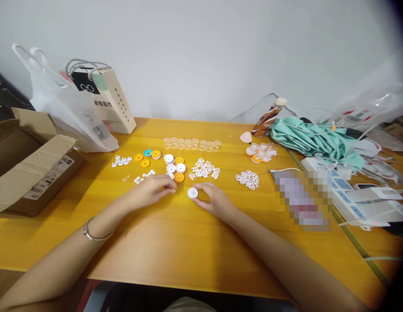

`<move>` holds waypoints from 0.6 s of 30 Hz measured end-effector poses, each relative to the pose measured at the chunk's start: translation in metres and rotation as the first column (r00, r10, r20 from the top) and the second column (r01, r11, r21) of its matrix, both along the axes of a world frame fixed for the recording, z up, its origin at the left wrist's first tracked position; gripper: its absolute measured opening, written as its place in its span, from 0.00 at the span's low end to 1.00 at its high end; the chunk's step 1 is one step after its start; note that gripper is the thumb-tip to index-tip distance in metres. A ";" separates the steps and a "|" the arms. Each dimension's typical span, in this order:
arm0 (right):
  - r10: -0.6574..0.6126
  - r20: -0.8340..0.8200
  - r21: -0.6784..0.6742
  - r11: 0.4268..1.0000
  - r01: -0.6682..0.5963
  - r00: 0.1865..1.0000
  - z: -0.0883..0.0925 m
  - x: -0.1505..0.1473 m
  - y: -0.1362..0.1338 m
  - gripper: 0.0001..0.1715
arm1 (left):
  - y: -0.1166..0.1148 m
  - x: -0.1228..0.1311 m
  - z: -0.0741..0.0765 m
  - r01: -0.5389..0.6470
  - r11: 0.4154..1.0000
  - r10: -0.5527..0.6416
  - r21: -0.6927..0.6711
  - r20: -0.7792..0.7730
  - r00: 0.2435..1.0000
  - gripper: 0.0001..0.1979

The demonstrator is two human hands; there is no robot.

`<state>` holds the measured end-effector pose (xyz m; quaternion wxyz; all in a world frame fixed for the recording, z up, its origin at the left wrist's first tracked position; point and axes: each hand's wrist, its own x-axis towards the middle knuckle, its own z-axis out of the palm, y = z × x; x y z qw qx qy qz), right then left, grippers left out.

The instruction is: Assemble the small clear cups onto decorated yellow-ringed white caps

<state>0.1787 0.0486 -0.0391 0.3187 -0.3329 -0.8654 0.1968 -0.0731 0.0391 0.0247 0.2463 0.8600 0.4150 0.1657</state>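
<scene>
Also, box (39, 167) sits L, btl (269, 118) R (wht disc (192, 193) btwn).

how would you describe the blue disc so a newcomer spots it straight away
Start at the cardboard box on the left of the yellow-brown table. Going right, pass the small white pieces to the orange discs beyond the left hand. The blue disc sits among them, toward the back, the only blue one.

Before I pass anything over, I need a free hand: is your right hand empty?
No, the right hand holds a round white disc by its edge.
</scene>
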 end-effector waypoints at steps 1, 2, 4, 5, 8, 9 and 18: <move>0.003 -0.003 0.001 1.000 -0.003 1.000 0.000 0.000 0.000 0.17 | -0.003 0.010 -0.006 0.045 0.998 -0.045 0.045 0.005 0.999 0.10; 0.007 -0.004 0.003 1.000 -0.007 1.000 -0.001 0.000 0.000 0.17 | -0.005 0.019 -0.013 0.079 0.992 -0.080 0.096 0.010 0.997 0.11; 0.015 -0.002 0.011 1.000 -0.015 1.000 -0.001 0.000 0.000 0.17 | -0.005 0.030 -0.026 0.102 0.972 -0.109 0.212 0.024 0.994 0.12; 0.019 0.000 0.018 1.000 -0.019 1.000 -0.001 0.000 0.001 0.17 | -0.004 0.034 -0.032 0.100 0.956 -0.114 0.277 0.036 0.993 0.12; 0.028 0.001 0.041 0.999 -0.028 1.000 -0.001 -0.001 0.001 0.18 | 0.001 0.038 -0.046 0.088 0.889 -0.133 0.450 0.070 0.989 0.10; 0.036 -0.002 0.049 0.998 -0.036 0.999 -0.001 -0.001 0.002 0.18 | 0.002 0.038 -0.049 0.091 0.866 -0.142 0.491 0.068 0.988 0.10; 0.069 -0.012 0.038 0.997 -0.069 0.998 -0.001 -0.001 0.004 0.18 | 0.004 0.034 -0.050 0.197 0.739 -0.194 0.644 -0.076 0.978 0.08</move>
